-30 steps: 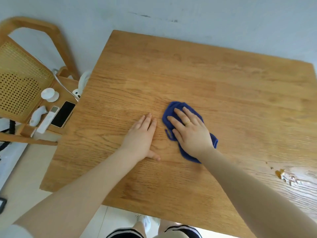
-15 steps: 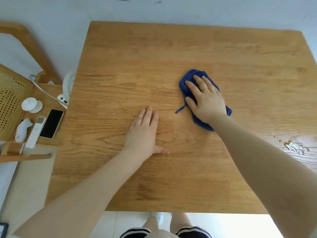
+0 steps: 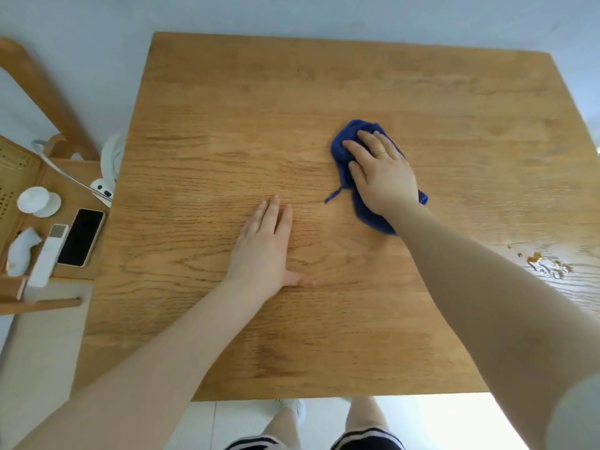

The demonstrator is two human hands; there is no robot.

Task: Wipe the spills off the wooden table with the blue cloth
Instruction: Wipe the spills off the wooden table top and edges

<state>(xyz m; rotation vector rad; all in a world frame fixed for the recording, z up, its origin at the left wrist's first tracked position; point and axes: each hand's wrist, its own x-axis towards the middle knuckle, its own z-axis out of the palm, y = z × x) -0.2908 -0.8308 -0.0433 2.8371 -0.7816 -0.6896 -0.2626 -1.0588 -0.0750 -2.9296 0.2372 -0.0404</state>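
The wooden table fills most of the view. A crumpled blue cloth lies right of the table's middle, and my right hand presses flat on top of it, covering most of it. My left hand rests palm down on the bare wood, to the left of the cloth and nearer to me, with its fingers together and nothing in it. A small yellowish wet spill sits near the table's right edge, to the right of my right forearm.
A wooden chair with a cane back stands left of the table. On its seat lie a black phone, a white remote, a white round object and a white cable. My legs show below the near edge.
My right hand has slid the blue cloth away from my left hand, to the right and farther up the table. The left hand has stayed flat on the wood. The view has shifted.
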